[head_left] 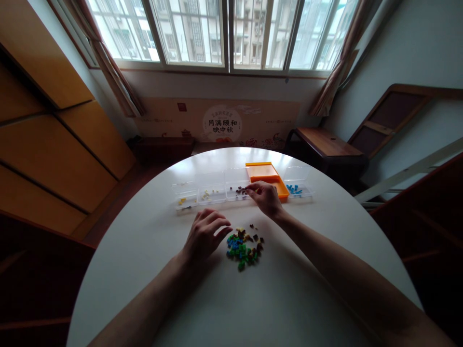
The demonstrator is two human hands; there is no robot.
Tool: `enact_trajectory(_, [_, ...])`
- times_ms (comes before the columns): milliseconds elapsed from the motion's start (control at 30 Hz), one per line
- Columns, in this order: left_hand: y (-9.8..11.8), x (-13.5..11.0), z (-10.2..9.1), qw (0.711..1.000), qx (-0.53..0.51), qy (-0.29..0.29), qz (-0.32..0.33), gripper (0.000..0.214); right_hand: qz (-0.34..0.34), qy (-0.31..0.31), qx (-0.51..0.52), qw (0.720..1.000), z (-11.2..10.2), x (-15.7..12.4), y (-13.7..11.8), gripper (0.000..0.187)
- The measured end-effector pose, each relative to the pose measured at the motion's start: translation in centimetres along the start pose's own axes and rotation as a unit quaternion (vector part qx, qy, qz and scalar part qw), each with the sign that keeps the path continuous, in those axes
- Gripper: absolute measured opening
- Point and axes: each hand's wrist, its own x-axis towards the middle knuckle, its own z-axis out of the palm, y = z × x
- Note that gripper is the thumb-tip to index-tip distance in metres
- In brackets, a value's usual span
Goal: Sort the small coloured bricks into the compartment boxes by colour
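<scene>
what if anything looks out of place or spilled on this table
Only the brick pile, loose on the table, looks a bit odd: its colours are mixed, while the clear boxes hold bricks largely grouped by colour. A few dark bits lie apart at its far edge. Nothing looks broken.

Left hand [207, 233]: bare, slim-fingered, knuckles lightly ridged across back. Left wrist [183, 258]: bare, narrower than hand. Left forearm [155, 294]: bare, smooth in outline, widening steadily away from wrist. Right hand [266, 197]: bare, slim build, back smooth. Right wrist [282, 215]: bare, narrow. Right forearm [336, 262]: bare, long even taper, fuller toward elbow. Nail detail too small to judge from where I stand.
</scene>
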Motion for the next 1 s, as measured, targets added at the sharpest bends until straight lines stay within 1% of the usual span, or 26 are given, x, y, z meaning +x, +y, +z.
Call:
enact_trajectory(100, [0.1,0.0,-0.1,1.000,-0.002,0.004,0.006,0.007,0.010,0.017,-0.003,1.000,0.4,1.0,0.0,0.016])
enact_trajectory(167, [0.1,0.0,-0.1,1.000,-0.004,0.001,0.005,0.007,0.008,0.024,0.001,1.000,0.5,1.2,0.0,0.018])
enact_trajectory(333, [-0.1,-0.1,0.0,1.000,0.000,-0.026,-0.009,0.009,-0.004,0.012,0.005,1.000,-0.1,0.3,0.0,0.018])
enact_trajectory(400, [-0.1,-0.1,0.0,0.999,0.000,-0.050,-0.005,0.010,-0.010,-0.003,0.003,1.000,-0.6,-0.4,0.0,0.018])
enact_trajectory(467, [-0.1,-0.1,0.0,0.996,0.004,-0.084,0.001,0.017,-0.013,-0.015,0.004,1.000,-1.0,-1.1,0.1,0.018])
enact_trajectory(533, [0.0,0.0,0.0,0.993,0.011,-0.117,0.007,0.023,-0.014,-0.019,0.010,1.000,-1.3,-1.8,0.2,0.018])
enact_trajectory(600, [0.1,0.0,0.0,0.990,0.015,-0.137,0.011,0.026,-0.020,-0.019,0.018,0.999,-1.5,-2.3,0.2,0.017])
enact_trajectory(733, [0.0,0.1,-0.1,0.990,0.007,-0.143,0.010,0.020,-0.024,-0.019,0.021,0.999,-1.5,-3.1,0.2,0.017])
enact_trajectory(1000, [0.2,0.2,0.0,0.992,0.011,-0.125,0.007,0.008,-0.031,-0.030,0.022,0.999,-1.3,-4.3,-0.5,0.014])
